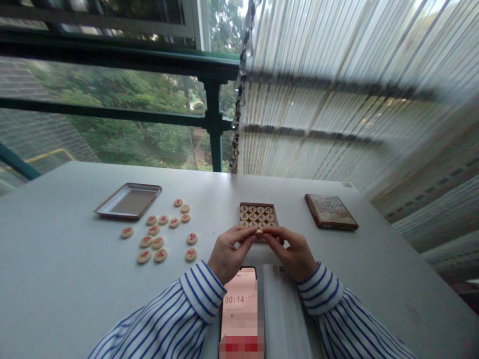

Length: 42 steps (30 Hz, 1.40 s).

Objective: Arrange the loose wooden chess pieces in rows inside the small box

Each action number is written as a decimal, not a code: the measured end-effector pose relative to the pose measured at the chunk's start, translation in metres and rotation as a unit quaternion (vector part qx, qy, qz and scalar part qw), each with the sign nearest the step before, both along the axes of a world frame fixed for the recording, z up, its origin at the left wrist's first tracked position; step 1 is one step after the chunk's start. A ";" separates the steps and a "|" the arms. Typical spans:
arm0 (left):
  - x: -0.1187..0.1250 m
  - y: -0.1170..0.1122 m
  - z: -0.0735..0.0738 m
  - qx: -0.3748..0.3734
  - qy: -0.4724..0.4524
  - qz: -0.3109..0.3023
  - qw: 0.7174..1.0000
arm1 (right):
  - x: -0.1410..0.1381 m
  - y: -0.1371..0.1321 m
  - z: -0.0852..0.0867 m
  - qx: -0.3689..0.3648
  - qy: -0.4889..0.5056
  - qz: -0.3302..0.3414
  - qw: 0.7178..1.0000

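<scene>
Between the fingertips of my left hand point(232, 252) and my right hand point(293, 249) is a round wooden xiangqi piece point(259, 233). Both hands pinch it, one from each side, above the near edge of a small brown box point(276, 215). Rows of xiangqi pieces with black characters point(253, 217) fill the visible part of this box. My fingers hide its front row. Left of my hands, several loose pieces with red characters point(157, 243) lie scattered on the white table; one point(185, 208) shows a plain face.
An open, shallow tray-like lid point(129, 201) lies at the back left. A flat decorated box point(331, 211) rests on the right. In front of me are a phone with a running timer point(239, 304) and a clear plastic sheet or case point(286, 314). A window and string curtain stand behind the table point(75, 279).
</scene>
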<state>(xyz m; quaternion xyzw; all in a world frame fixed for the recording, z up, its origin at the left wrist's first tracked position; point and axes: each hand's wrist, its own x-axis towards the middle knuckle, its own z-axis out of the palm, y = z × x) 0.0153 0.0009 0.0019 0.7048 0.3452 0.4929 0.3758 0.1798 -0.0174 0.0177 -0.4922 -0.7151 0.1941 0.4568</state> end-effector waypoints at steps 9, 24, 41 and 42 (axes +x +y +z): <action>0.000 0.001 0.001 -0.005 -0.002 -0.002 1.000 | 0.000 0.001 -0.003 -0.003 0.011 0.012 1.000; 0.001 -0.001 -0.001 -0.052 0.002 0.014 0.999 | 0.000 0.000 -0.003 -0.009 0.020 -0.004 1.000; 0.001 0.000 -0.002 -0.109 -0.047 0.022 0.993 | -0.002 -0.002 -0.004 0.004 -0.003 0.016 1.000; 0.001 0.000 -0.003 -0.111 -0.047 0.024 0.992 | -0.002 -0.002 -0.004 0.007 -0.005 0.023 1.000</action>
